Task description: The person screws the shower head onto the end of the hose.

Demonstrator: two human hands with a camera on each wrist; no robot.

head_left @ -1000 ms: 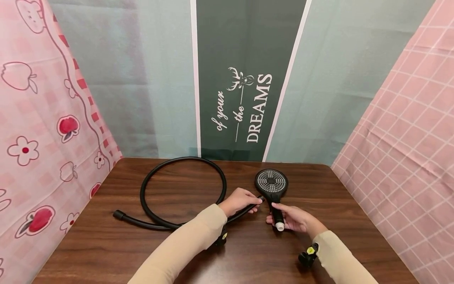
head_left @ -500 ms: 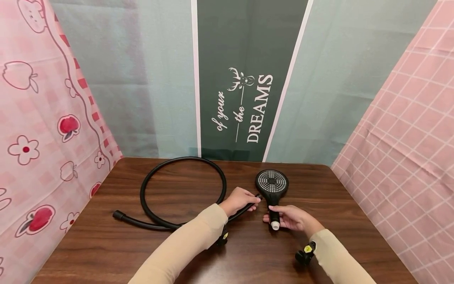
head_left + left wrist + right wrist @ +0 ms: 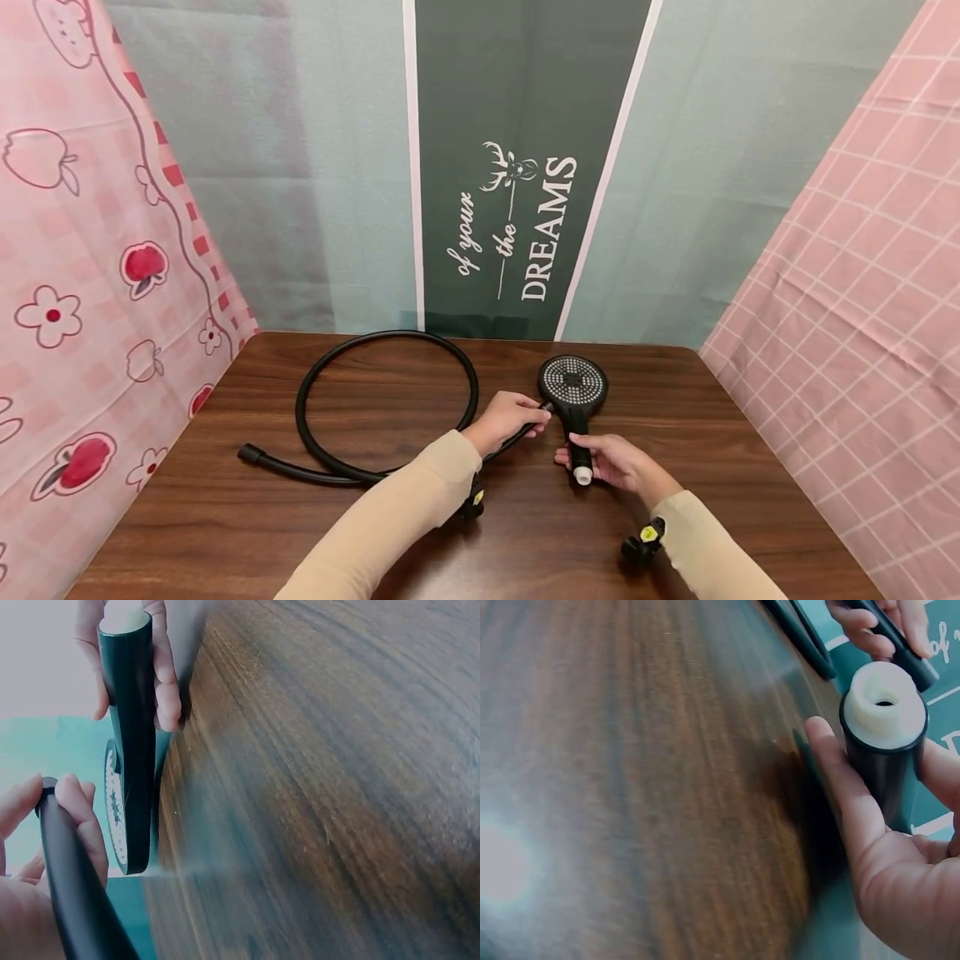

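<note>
A black shower head point(image 3: 573, 381) with a pale dotted spray face lies toward the right of the table, face up. My right hand point(image 3: 618, 461) grips its handle near the lower end, thumb on top and fingers underneath. From that end sticks a white hollow connector point(image 3: 885, 705), facing the right wrist camera. My left hand point(image 3: 510, 419) pinches one end of a black shower hose point(image 3: 75, 877) between thumb and fingers. This hose end is beside the shower head's neck, to its left. The hose's other end point(image 3: 251, 453), a wider black fitting, lies on the table at the left.
The hose forms a large loop point(image 3: 298, 408) on the left half of the brown wooden table point(image 3: 525, 542). Pink patterned cloths point(image 3: 82, 333) hang at both sides. Behind the table hangs a grey-green cloth point(image 3: 487, 83) with white lettering.
My right hand has shifted slightly left, swinging the handle's white end left. My left hand, still pinching the hose, has moved slightly up and left.
</note>
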